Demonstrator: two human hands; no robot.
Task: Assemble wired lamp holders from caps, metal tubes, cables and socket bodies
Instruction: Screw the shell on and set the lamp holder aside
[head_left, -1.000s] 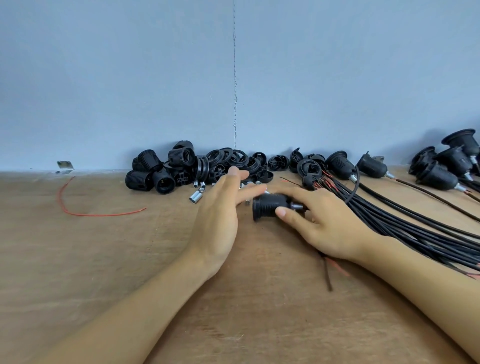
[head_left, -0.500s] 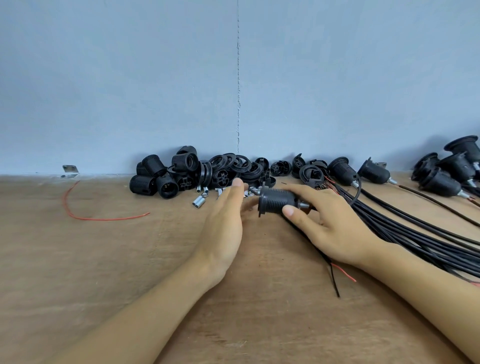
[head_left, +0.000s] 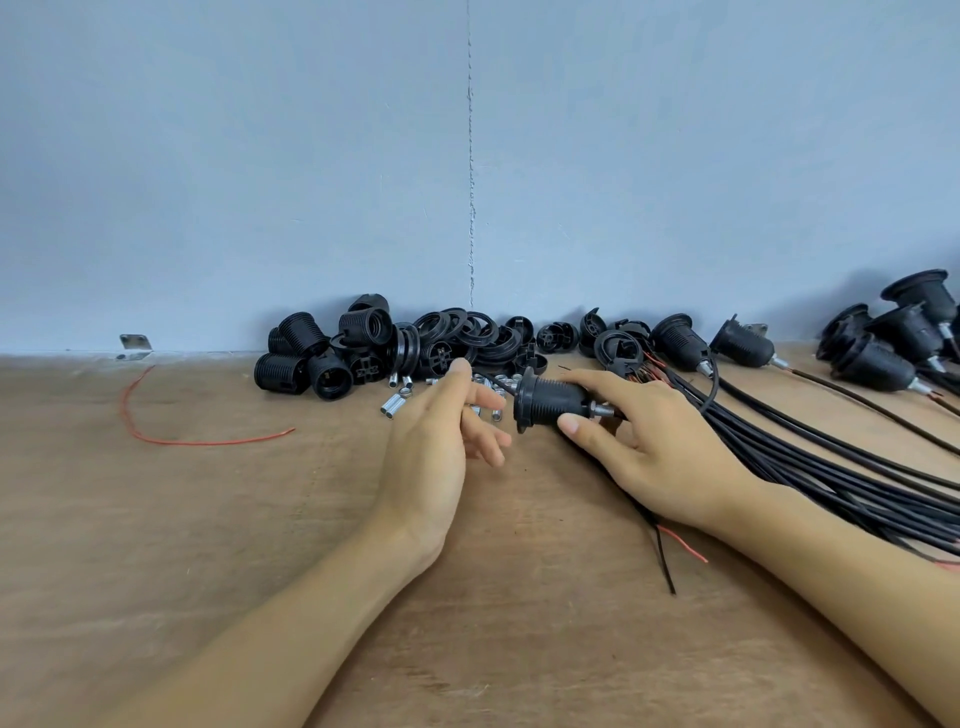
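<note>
Since a second ago the lamp holder (head_left: 550, 397) has tipped up a bit, and its flange faces left now. The right hand (head_left: 660, 452) grips its ribbed black body between thumb and fingers over the wooden table (head_left: 208, 545). The left hand (head_left: 436, 441) sits just beside it, fingers loose, holding nothing. Probably a cable exits its metal tube end, hard to tell. Loose socket parts (head_left: 363, 348) and cables (head_left: 831, 467) lie by the blue wall (head_left: 260, 156).
</note>
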